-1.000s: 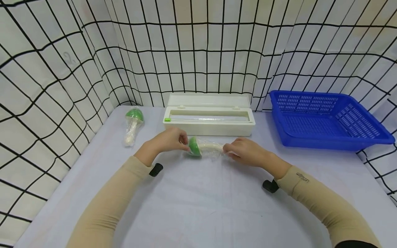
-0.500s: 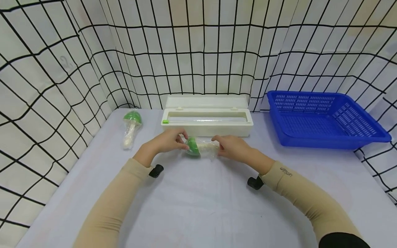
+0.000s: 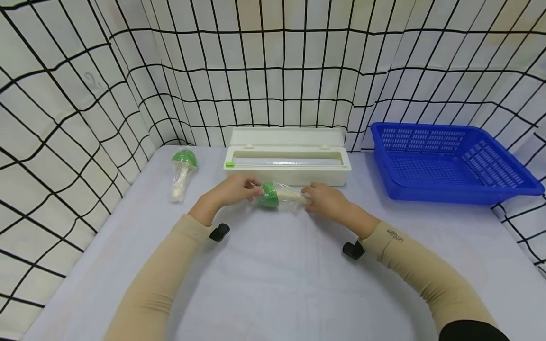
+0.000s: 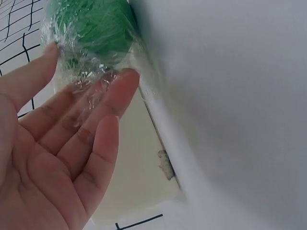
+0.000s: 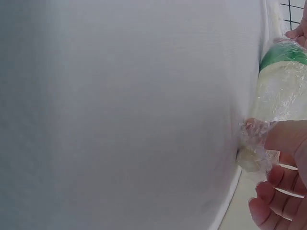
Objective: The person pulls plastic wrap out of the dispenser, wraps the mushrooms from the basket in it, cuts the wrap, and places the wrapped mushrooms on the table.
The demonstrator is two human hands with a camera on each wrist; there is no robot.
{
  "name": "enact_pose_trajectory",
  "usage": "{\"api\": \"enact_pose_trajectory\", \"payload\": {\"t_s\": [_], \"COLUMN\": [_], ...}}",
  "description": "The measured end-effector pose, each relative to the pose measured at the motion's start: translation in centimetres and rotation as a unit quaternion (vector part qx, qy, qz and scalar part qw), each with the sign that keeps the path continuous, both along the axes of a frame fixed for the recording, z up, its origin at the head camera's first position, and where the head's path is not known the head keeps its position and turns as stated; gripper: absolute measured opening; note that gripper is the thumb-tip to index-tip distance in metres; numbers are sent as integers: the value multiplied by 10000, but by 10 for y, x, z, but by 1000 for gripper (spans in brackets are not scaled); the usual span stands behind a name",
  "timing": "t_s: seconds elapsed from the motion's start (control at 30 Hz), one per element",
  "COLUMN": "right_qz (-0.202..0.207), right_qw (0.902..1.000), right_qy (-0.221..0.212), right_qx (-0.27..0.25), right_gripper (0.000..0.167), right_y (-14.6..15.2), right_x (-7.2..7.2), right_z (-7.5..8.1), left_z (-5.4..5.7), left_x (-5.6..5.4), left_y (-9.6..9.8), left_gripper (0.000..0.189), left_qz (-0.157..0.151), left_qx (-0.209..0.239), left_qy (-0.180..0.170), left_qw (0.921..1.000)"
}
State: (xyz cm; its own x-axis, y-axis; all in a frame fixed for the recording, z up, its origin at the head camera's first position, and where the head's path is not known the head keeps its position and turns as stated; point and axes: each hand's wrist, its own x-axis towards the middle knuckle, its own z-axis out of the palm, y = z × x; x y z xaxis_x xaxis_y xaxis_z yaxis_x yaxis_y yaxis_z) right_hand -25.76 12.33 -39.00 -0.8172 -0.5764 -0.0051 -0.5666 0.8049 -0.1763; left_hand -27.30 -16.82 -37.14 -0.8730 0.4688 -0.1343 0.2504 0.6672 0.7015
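Between my hands lies a toy mushroom (image 3: 269, 195) with a green cap and pale stem, wrapped in clear cling film. My left hand (image 3: 232, 192) holds the film at the cap end; in the left wrist view its thumb and fingers meet the crinkled cling film (image 4: 88, 72) below the green cap (image 4: 96, 24). At the stem end my right hand (image 3: 330, 201) grips the film, the thumb pressing over the bunched wrap (image 5: 256, 139) in the right wrist view. The stem lies level, pointing right, just in front of the cling film dispenser (image 3: 286, 177).
The dispenser stands with its lid (image 3: 286, 136) raised and a film roll (image 3: 287, 162) inside. Another wrapped mushroom (image 3: 182, 175) lies at the back left. A blue plastic basket (image 3: 452, 194) sits at the back right. Black wire mesh (image 3: 273, 71) encloses the table (image 3: 273, 284) behind and at the sides.
My right hand has shifted left along the stem end, closer to the cap. The wrapped mushroom has risen slightly and turned a little, with my left hand staying at its cap.
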Motion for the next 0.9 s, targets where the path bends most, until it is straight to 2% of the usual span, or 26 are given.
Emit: {"api": "enact_pose_trajectory", "payload": {"t_s": [0.13,0.3,0.43,0.57,0.73,0.9], "right_qz": [-198,-142,-121,-269,-239,-55], "right_qw": [9997,9997,9993,9963,9913,9897], "right_qy": [-129,-116,-215,-490,-727,-924], "right_qx": [-5,-136,-298,-652,-1073,-1089], "right_gripper": [41,32,28,32,37,43], "right_y": [-2,-4,-5,-2,5,9], "right_x": [-1,-1,-2,-3,-3,-4], "right_z": [0,1,1,2,3,3], "left_z": [1,3,2,1,1,0], "left_x": [0,2,2,3,5,6], "left_y": [4,5,4,3,4,5], "left_gripper": [40,43,44,39,37,37], "left_qz": [26,125,156,29,-149,-134], "left_qx": [-202,-398,-406,-313,-123,-103], "left_qy": [116,260,341,410,306,28], "left_qw": [9997,9988,9985,9987,9993,9999]}}
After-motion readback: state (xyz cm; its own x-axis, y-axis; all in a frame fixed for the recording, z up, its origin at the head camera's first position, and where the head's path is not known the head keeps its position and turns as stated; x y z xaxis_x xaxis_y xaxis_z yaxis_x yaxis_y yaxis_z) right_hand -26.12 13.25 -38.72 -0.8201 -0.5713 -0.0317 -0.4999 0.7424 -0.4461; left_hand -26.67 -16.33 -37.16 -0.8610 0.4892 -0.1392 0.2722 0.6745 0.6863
